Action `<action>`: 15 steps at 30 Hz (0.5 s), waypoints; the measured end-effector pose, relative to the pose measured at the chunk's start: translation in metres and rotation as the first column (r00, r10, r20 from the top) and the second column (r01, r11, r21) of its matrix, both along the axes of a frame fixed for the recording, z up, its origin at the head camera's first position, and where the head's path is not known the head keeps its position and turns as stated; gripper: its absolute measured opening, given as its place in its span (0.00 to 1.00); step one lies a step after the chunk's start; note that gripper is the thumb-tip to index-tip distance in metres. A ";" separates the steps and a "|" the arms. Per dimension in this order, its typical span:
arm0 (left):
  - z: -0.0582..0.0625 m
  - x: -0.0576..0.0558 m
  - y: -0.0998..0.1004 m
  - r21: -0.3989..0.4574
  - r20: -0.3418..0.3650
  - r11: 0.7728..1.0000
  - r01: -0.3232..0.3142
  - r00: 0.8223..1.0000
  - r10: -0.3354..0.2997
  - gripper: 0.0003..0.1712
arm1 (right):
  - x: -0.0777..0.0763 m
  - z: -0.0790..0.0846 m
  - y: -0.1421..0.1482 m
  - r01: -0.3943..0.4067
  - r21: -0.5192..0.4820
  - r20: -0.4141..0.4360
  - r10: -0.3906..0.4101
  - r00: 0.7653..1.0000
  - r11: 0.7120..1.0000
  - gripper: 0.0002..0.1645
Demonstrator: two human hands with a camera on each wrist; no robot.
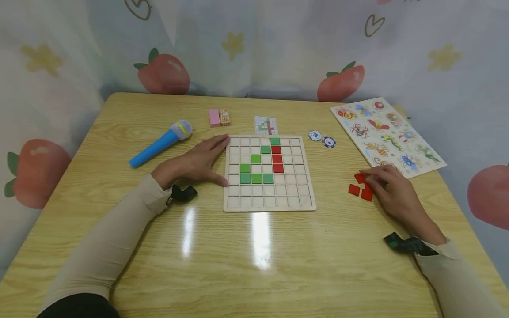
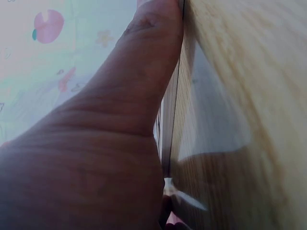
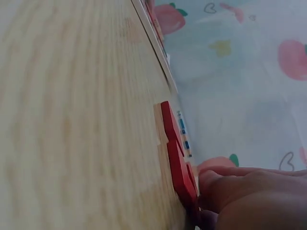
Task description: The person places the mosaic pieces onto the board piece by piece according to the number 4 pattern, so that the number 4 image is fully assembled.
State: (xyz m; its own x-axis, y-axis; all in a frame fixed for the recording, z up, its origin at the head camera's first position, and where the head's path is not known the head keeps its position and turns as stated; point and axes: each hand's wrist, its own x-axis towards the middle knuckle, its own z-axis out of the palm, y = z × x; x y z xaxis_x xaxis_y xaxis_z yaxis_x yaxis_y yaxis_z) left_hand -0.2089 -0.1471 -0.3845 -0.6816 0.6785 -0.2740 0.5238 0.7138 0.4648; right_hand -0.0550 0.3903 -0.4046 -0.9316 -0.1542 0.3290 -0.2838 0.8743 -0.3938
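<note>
My left hand lies at the left edge of a square wooden grid board, its fingers and thumb spread and touching that side. Green tiles and a column of red tiles fill some of the board's squares. At the right, several loose red tiles lie on the table. My right hand is over them, with thumb and fingertips pinching at one red tile. The right wrist view shows the fingers against red tiles, and part of the grip is hidden there.
A small pattern card lies behind the board. Two poker chips and an insect picture board are toward the right. On the left are a blue toy microphone and a small pink box beside a patterned one.
</note>
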 end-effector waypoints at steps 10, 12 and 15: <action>-0.004 -0.001 -0.004 0.008 -0.008 1.000 0.006 1.000 -0.006 0.78 | -0.006 0.004 -0.012 0.012 -0.001 0.060 -0.012 0.998 1.000 0.14; -0.004 -0.002 -0.003 0.007 -0.011 1.000 0.008 1.000 -0.008 0.78 | -0.007 0.005 -0.014 0.025 0.007 0.067 -0.025 0.997 1.000 0.13; -0.003 -0.002 -0.003 0.006 -0.013 1.000 0.007 1.000 -0.007 0.78 | -0.007 0.006 -0.015 0.048 0.028 0.076 -0.050 0.996 0.998 0.13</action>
